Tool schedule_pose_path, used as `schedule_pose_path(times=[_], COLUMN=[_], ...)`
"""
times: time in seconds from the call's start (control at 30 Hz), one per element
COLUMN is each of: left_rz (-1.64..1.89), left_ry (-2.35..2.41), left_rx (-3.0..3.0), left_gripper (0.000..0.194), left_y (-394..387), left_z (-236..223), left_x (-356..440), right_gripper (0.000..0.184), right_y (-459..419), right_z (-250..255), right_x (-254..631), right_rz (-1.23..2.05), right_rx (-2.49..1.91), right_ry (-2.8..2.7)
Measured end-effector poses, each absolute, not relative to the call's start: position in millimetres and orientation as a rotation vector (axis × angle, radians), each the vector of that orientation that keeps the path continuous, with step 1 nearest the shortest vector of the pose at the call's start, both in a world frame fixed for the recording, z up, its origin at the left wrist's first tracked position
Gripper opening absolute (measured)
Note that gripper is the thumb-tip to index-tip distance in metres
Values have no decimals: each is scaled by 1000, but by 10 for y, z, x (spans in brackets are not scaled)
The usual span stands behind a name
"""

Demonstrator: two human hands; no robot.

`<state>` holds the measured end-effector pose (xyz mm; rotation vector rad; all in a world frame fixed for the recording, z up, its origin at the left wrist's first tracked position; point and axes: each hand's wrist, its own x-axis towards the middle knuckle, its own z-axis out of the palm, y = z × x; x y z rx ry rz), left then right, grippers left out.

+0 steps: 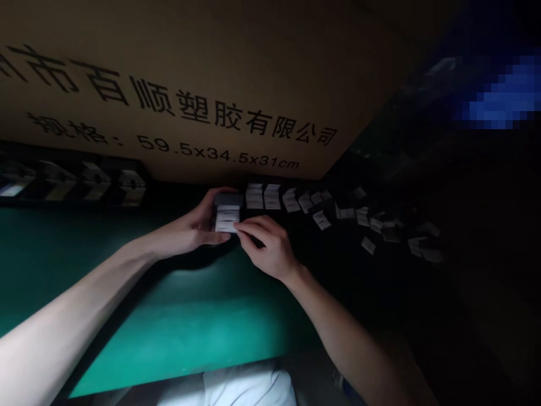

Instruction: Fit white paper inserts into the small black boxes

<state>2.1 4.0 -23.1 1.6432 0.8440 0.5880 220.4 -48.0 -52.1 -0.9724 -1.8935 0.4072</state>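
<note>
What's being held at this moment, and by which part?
The left hand grips a small stack of white folded cards by its left side; the right hand pinches its near right corner.

A printed corrugated cardboard carton [169,96] fills the top of the frame, behind the flat worktop [190,332]. A row of moulded pieces [78,180] sits at far left, below the carton. A small rectangular stack of cards [227,217] stands between the left hand [186,225] and right hand [266,245], with loose folded paper cards [359,217] scattered to their right.

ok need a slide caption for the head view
Left hand and right hand hold folded white papers by a green mat
</note>
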Motion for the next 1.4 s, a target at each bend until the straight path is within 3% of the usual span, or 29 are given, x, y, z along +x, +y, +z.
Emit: schedule_pose_path(times=[0.23,0.5,0.8,1.17,1.4], left_rz=[715,642,670,709,695], left_ry=[860,925,881,878,836], left_rx=[1658,1693,1664,1704,1661], left_gripper=[93,79,76,80,78], left_y=[22,-49,-77,-49,-63], left_z=[-304,-238,-196,-247,-242], left_x=[93,182,196,143,162], right_gripper=[22,20,25,40,33], right_y=[-440,-377,-374,-371,-360], right_z=[-572,-542,-457,-436,-469], right_x=[2135,2165,2196,2192,2202], right_rz=[819,1017,1275,1446,1431], right_rx=[-1179,-1255,-1246,-1092,-1082], right_ry=[-1419,-1266,-1161,-1047,-1040])
